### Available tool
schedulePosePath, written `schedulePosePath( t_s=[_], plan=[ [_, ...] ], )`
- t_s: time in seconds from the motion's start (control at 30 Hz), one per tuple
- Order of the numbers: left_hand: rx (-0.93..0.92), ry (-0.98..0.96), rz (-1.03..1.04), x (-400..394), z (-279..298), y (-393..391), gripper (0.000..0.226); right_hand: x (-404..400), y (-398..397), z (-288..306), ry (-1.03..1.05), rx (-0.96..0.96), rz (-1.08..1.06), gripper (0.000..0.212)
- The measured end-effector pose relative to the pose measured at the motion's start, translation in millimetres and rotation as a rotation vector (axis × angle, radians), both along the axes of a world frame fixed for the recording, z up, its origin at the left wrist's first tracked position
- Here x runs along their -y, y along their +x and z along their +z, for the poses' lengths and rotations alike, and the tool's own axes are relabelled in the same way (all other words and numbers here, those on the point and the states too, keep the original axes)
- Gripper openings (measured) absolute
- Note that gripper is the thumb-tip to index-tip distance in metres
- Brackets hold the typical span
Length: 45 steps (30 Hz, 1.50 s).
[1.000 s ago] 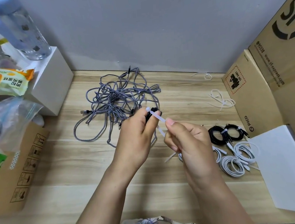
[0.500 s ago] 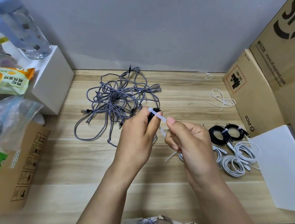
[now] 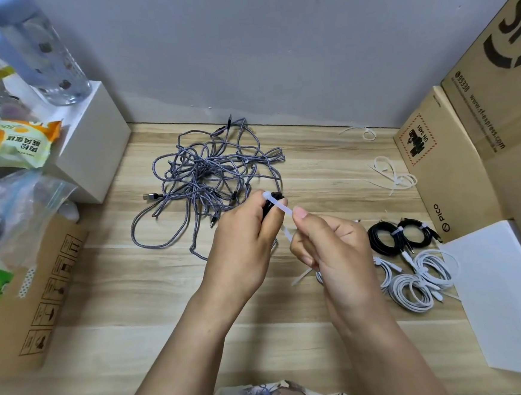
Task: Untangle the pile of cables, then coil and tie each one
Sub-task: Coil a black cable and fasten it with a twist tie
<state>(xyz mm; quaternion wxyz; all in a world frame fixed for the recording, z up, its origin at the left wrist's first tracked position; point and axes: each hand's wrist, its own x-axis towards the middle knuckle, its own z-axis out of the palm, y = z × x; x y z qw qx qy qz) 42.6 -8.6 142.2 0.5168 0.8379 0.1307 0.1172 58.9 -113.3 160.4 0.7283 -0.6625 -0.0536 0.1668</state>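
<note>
The left hand point(image 3: 244, 245) grips a black coil point(image 3: 269, 207) above the surface point(image 3: 140, 347), keeping its loops bunched for binding. The right hand point(image 3: 332, 254) pinches the tail of a white tie point(image 3: 280, 206) looped over the coil, placed to pull it tight. The grey tangle point(image 3: 208, 182) lies behind, not yet sorted. Tied coils point(image 3: 410, 257) sit to the right, near spare ties point(image 3: 391, 174).
</note>
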Motion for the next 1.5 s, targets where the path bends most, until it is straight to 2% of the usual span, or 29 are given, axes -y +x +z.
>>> schedulePosePath(
  t_s=[0.23,0.57,0.7,0.77,0.9,1.0,1.07,1.17,1.27,1.33,1.5],
  plan=[
    [-0.009,0.018,0.000,0,-1,1,0.040,0,1,-1,0.001,-0.018,-0.025,0.047],
    [-0.024,0.218,-0.070,-1,-11,-3,0.026,1,6,-4,0.089,-0.122,-0.045,0.056],
    [-0.022,0.249,-0.093,-1,-15,-1,0.025,0,7,-6,0.129,-0.143,-0.013,0.047],
    [-0.014,0.233,-0.106,1,-14,-2,0.020,1,11,-10,0.126,-0.155,-0.015,0.054],
    [-0.031,0.317,-0.277,-6,-11,-3,0.019,3,17,-17,0.091,-0.242,0.021,0.060],
    [-0.093,0.446,-0.481,-22,-15,-2,0.036,8,22,-21,-0.004,-0.240,0.109,0.061],
    [-0.109,0.360,-0.584,-33,-17,-3,0.040,10,24,-20,-0.098,-0.182,0.171,0.054],
    [-0.080,0.238,-0.572,-37,-17,-5,0.034,10,28,-20,-0.108,-0.152,0.131,0.031],
    [-0.034,0.129,-0.569,-34,-14,-6,0.027,7,33,-21,-0.114,-0.179,0.216,0.030],
    [-0.028,0.092,-0.570,-32,-14,-6,0.031,6,35,-22,-0.109,-0.227,0.267,0.028],
    [-0.007,0.078,-0.562,-32,-19,-7,0.028,4,40,-26,0.022,-0.286,0.239,0.013]
  ],
)
